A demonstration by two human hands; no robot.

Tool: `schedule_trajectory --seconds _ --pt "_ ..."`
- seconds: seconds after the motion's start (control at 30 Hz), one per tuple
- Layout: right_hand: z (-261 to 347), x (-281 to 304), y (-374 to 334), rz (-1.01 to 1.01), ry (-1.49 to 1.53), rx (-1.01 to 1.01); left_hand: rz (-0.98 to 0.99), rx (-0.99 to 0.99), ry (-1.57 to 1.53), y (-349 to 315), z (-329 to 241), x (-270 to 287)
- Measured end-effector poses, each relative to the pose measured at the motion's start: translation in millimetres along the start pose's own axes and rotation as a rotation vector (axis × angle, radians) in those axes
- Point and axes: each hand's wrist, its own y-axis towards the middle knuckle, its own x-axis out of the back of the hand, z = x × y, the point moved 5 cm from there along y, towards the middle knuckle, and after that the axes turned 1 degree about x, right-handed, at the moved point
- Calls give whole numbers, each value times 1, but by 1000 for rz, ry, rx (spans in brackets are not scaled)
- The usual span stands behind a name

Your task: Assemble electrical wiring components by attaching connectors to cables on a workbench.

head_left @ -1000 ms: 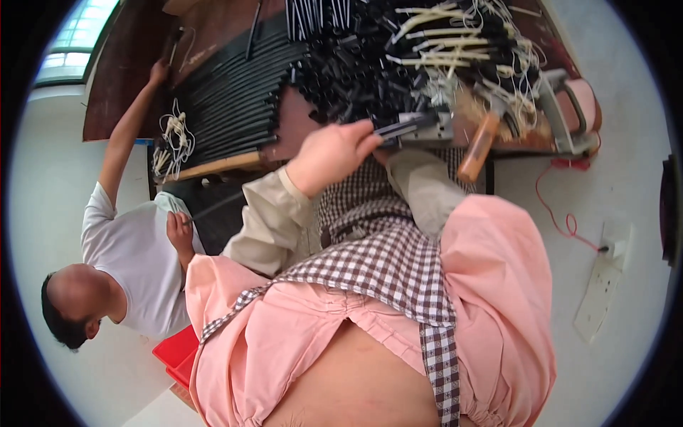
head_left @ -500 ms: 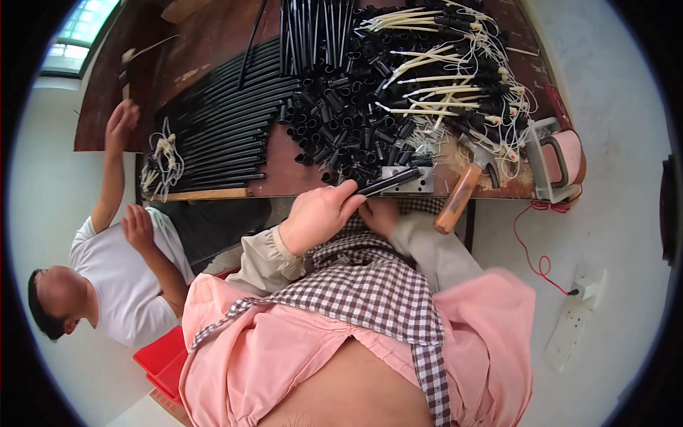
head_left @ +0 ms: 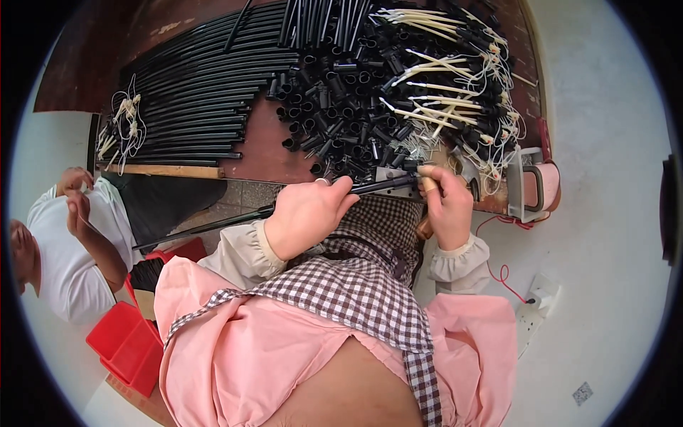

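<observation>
My left hand (head_left: 306,217) is wrapped round a long black tube (head_left: 213,226) that slants across the table's front edge, its far left end out past my sleeve. The tube's right end, with a black fitting (head_left: 395,183), lies over a small metal block (head_left: 386,173). There my right hand (head_left: 449,206) is closed in a pinch, fingertips against the tube's end; anything small between them is hidden. A beige cover wraps one of its fingers. Behind this hand a hammer (head_left: 425,228) is mostly hidden, part of its wooden handle showing.
Short black sleeves (head_left: 334,114) are heaped mid-table beside small metal pins (head_left: 420,140). Long black tubes (head_left: 192,92) lie at left, white-wired parts (head_left: 455,92) at right. A clamp-like metal frame (head_left: 523,181) stands at the right edge. A person (head_left: 78,242) sits left near red bins (head_left: 128,345).
My right hand has come up from below the table edge to the tube's right end. The view has shifted, and the other person's raised arm has come down.
</observation>
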Motion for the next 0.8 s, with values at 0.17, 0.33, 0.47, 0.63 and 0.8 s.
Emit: schedule_trajectory --seconds 0.17,0.33,0.47,0.63,0.8 --pt "10 -6 9 74 -88 38 7 -13 -11 1 9 2" --pt "18 -16 15 131 -270 245 7 -22 -21 7 10 8" --pt "38 -23 14 218 -594 321 8 8 24 5 6 11" --pt "51 -30 23 259 -673 321 -10 35 49 2 2 15" --pt "9 10 -14 128 -335 -100 61 40 -43 1 8 -3"
